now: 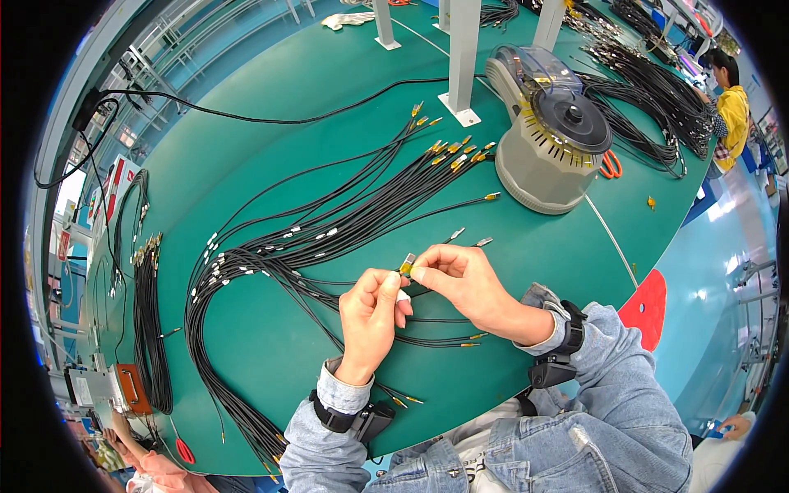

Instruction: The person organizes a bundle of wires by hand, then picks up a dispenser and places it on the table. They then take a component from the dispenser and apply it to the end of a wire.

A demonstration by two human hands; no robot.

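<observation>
Between my two hands is a cable end with a silver metal connector (409, 259) and yellow tape just below it. My left hand (368, 319) is closed, pinching the cable behind the connector between thumb and forefinger; a white tag shows by its fingers. My right hand (470, 283) is closed too, its thumb and forefinger pinched at the yellow-taped part. Under and beyond both hands spreads a bundle of black cables (271, 261) with white tags, many of its ends wrapped in yellow tape. A tape dispenser (546, 156) with a round black top stands beyond my right hand.
Grey metal posts (464, 66) rise from the green table (329, 181). More black cables lie in a bundle at left (150, 329) and a pile at far right (657, 99). Orange-handled scissors (611, 164) lie by the dispenser. A person in yellow (731, 115) works at far right.
</observation>
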